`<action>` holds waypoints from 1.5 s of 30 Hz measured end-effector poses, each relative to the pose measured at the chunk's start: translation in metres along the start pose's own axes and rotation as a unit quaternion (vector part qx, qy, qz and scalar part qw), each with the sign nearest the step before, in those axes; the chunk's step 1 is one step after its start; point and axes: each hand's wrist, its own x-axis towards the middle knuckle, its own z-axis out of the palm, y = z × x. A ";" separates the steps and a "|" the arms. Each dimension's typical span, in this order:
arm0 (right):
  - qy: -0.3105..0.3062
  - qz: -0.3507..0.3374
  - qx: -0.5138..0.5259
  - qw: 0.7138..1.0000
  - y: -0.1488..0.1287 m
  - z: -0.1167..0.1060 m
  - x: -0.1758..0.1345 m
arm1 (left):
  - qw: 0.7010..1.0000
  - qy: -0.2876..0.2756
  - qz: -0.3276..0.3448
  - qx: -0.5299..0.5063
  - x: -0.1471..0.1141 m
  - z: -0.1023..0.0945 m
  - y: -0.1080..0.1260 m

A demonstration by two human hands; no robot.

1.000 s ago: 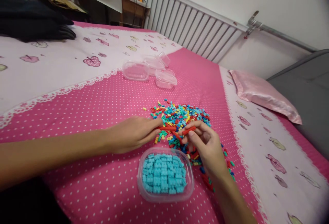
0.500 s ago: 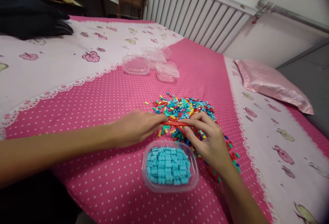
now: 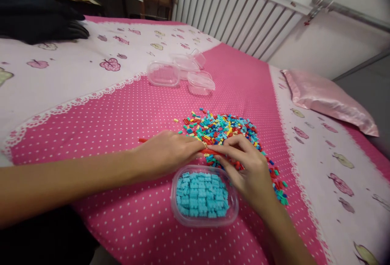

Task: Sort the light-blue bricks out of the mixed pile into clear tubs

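Near the near edge of the bed [image 3: 137,224], blue bricks [image 3: 202,196] are contained in a clear tub [image 3: 204,222]. Beyond, a red strip [image 3: 216,150] is pinched in the grip of left hand [image 3: 170,149] and right hand [image 3: 251,171]; mixed bricks [image 3: 224,123] are heaped behind, clear containers [image 3: 163,74] grouped farther off.

The left hand [image 3: 167,151] and right hand [image 3: 250,169] are bare, with slender fingers [image 3: 233,152]; both forearms [image 3: 67,182] are bare too. Beyond the near edge of the bed [image 3: 131,224], plain, nearly black cloth [image 3: 45,238] shows, apparently clothing, its details lost in shadow.
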 end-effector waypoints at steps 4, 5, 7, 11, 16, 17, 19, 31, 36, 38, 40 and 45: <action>0.022 -0.018 -0.020 0.999 -0.005 0.002 0.000 | 0.999 0.028 0.014 0.006 -0.001 0.000 0.002; 0.023 -0.017 -0.019 0.999 -0.005 0.002 0.000 | 0.999 0.029 0.017 0.004 -0.002 0.000 0.001; 0.021 -0.014 -0.008 1.000 -0.006 0.002 0.000 | 0.999 0.032 0.024 0.004 -0.002 0.000 0.001; 0.019 0.018 0.040 0.999 -0.006 0.001 -0.001 | 0.998 0.055 0.038 0.019 -0.002 -0.001 0.001; 0.000 0.063 0.093 0.994 -0.007 0.001 -0.001 | 0.997 0.059 0.045 0.027 -0.001 -0.006 0.003; 0.000 0.064 0.093 0.994 -0.007 0.001 -0.001 | 0.997 0.057 0.047 0.027 -0.001 -0.007 0.004; 0.005 0.059 0.084 0.995 -0.008 0.001 -0.001 | 0.997 0.056 0.044 0.022 -0.001 -0.007 0.004; 0.017 0.037 0.058 0.998 -0.008 0.001 -0.001 | 0.998 0.043 0.009 -0.042 0.000 -0.004 0.007; 0.019 0.054 0.060 0.997 -0.010 -0.003 0.000 | 0.997 0.073 0.013 -0.010 0.006 -0.011 0.010; 0.029 0.053 0.054 0.997 -0.012 -0.004 0.000 | 0.997 0.075 0.016 0.002 0.007 -0.014 0.012; 0.040 0.049 0.045 0.997 -0.015 -0.005 -0.001 | 0.997 0.072 0.022 0.016 0.007 -0.017 0.014; 0.055 0.057 0.052 0.995 -0.020 -0.004 -0.001 | 0.997 0.070 0.039 0.023 0.007 -0.022 0.017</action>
